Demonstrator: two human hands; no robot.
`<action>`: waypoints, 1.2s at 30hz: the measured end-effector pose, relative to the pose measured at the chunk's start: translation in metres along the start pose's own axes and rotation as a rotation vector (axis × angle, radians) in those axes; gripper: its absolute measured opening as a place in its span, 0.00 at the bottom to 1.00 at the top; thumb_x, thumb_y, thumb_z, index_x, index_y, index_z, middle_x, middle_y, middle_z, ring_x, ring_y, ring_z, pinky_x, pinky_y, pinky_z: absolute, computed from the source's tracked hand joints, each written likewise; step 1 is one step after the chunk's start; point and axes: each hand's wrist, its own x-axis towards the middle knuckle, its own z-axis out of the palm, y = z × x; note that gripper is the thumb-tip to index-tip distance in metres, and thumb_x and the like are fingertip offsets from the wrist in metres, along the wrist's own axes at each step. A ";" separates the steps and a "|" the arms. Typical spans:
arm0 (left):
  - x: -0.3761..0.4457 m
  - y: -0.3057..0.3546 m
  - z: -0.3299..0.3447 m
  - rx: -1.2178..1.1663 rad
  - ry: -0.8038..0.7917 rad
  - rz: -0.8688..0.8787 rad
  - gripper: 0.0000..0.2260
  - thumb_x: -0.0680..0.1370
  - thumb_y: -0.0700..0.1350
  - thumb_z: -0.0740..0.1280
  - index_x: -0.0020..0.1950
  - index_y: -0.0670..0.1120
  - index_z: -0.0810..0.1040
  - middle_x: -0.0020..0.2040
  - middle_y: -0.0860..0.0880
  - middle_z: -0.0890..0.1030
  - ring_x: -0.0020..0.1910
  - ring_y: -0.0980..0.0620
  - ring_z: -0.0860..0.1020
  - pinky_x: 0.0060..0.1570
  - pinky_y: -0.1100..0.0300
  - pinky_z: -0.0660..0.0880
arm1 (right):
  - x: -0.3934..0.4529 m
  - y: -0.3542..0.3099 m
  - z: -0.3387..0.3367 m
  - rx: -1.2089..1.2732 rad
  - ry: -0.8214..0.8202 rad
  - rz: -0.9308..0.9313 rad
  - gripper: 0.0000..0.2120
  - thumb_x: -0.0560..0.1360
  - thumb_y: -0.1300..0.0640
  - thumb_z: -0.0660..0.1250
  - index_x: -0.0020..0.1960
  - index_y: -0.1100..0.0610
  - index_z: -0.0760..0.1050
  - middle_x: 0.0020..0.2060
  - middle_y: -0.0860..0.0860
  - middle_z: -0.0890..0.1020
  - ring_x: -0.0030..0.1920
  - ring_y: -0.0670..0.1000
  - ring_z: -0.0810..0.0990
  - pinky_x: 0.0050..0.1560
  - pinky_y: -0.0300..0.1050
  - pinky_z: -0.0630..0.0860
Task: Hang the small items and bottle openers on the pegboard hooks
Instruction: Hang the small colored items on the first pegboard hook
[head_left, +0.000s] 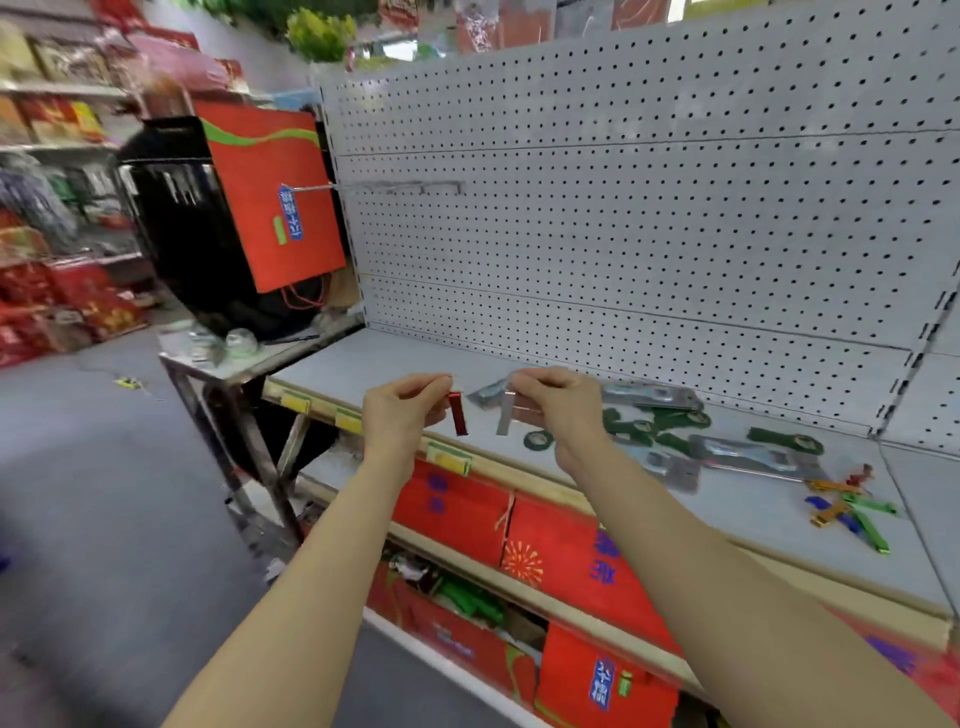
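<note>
Fingers of the left hand (402, 410) pinch a red item (458, 413) and those of the right hand (558, 402) a silver item (504, 413) above the shelf (769, 506), where packaged openers (748, 457) lie below the pegboard (649, 208); labels blur unreadably.

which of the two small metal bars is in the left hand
The small red metal bar, pinched by the left hand; the right hand holds the small silver metal bar.

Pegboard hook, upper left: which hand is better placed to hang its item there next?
Left, probably. The left hand, pinching the red item, is on the same side as the hook; the right hand, pinching the silver item, would cross over.
</note>
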 end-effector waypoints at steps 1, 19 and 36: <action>0.005 0.002 -0.010 0.006 0.016 0.001 0.04 0.75 0.41 0.74 0.49 0.43 0.86 0.44 0.42 0.86 0.39 0.49 0.82 0.40 0.62 0.80 | 0.002 0.001 0.012 -0.008 -0.021 0.000 0.01 0.72 0.67 0.72 0.42 0.62 0.81 0.36 0.59 0.83 0.36 0.56 0.83 0.41 0.47 0.83; 0.134 0.043 -0.099 0.042 0.228 0.138 0.05 0.76 0.42 0.73 0.50 0.44 0.86 0.44 0.48 0.87 0.44 0.52 0.85 0.45 0.61 0.81 | 0.106 -0.002 0.171 -0.054 -0.231 -0.035 0.01 0.72 0.64 0.73 0.43 0.62 0.82 0.38 0.56 0.84 0.38 0.53 0.83 0.40 0.45 0.82; 0.309 0.060 -0.171 0.163 0.124 0.186 0.03 0.76 0.43 0.73 0.47 0.48 0.87 0.44 0.50 0.87 0.45 0.50 0.85 0.50 0.49 0.83 | 0.199 0.010 0.311 -0.007 -0.092 -0.110 0.03 0.71 0.66 0.73 0.39 0.60 0.82 0.36 0.57 0.82 0.37 0.53 0.80 0.43 0.51 0.82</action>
